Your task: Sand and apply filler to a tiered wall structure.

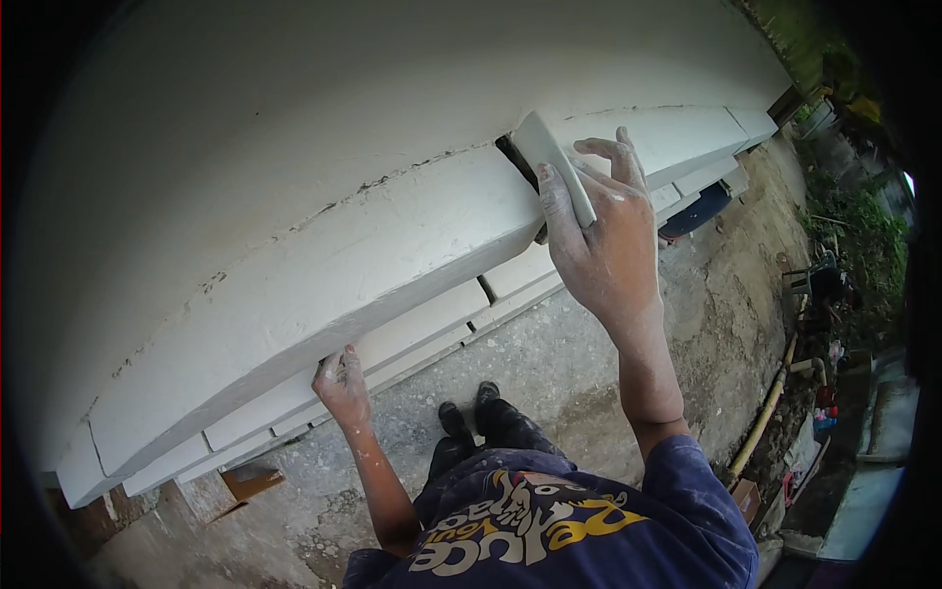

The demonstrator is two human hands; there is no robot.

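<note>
Long white upper slab [324,260] over lower slabs [412,324]; right hand [608,226], thumb and fingers closed in a grip; left hand [343,388], fingers curled by the lower slabs, hold indeterminable; thin pale rectangular plate [551,152], right-held at the dark gap [512,157], best kept square to slab edges.

Outdoors, a stained concrete floor [726,314] is stretching below; at the right, green plants [856,236] are growing and a yellowish pole [762,419] is lying in daylight.
</note>
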